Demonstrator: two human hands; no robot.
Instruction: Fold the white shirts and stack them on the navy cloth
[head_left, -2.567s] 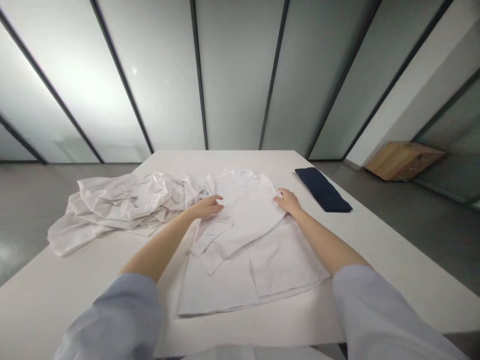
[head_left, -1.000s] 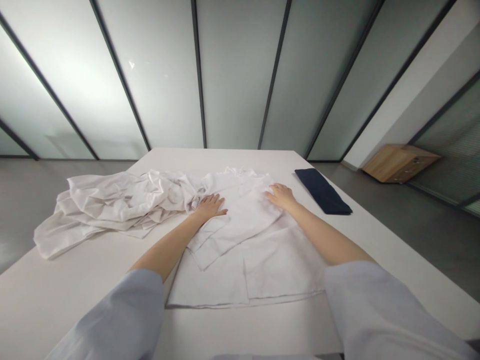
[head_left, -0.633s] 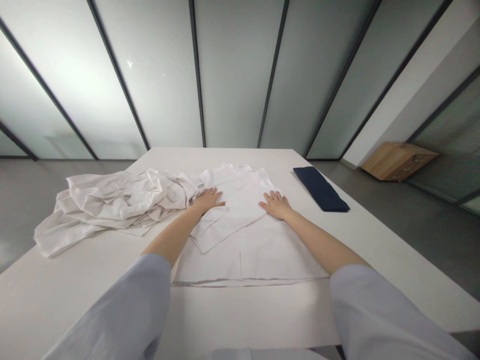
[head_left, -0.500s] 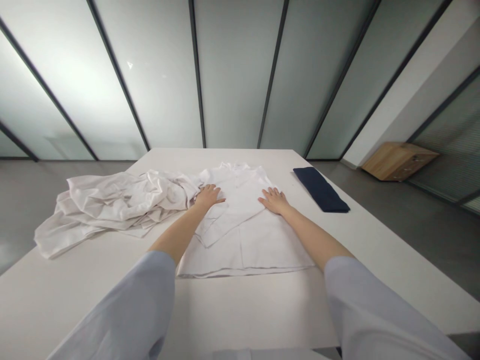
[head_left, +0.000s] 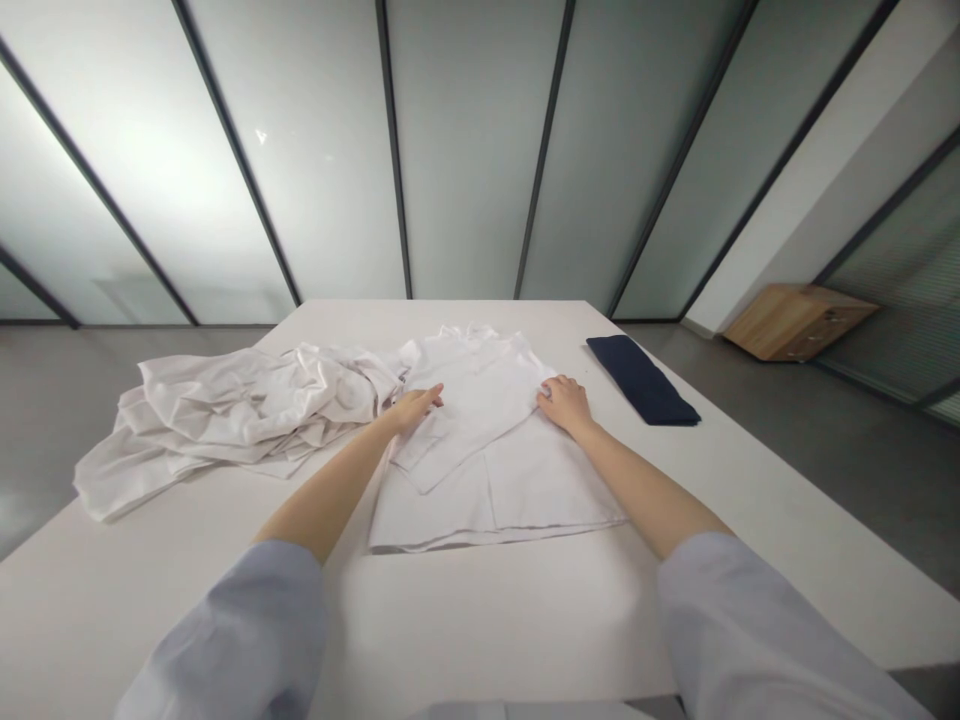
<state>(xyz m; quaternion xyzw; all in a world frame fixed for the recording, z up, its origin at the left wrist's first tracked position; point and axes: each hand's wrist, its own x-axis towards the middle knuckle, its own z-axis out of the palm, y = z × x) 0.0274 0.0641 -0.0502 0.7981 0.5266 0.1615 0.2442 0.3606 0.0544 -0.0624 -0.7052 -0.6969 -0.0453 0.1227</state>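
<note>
A white table [head_left: 465,640] is bearing a white shirt [head_left: 480,480], folded over on itself, at twelve o'clock, with a crumpled white cloth heap [head_left: 240,410] at the shirt's ten o'clock and a folded navy cloth [head_left: 641,380] at its two o'clock. The left hand [head_left: 414,410] is resting on the shirt's left edge, fingers [head_left: 431,393] extended, gripping nothing; the right hand [head_left: 564,403] is lying curled on its right edge, possibly pinching fabric, though I cannot tell.
</note>
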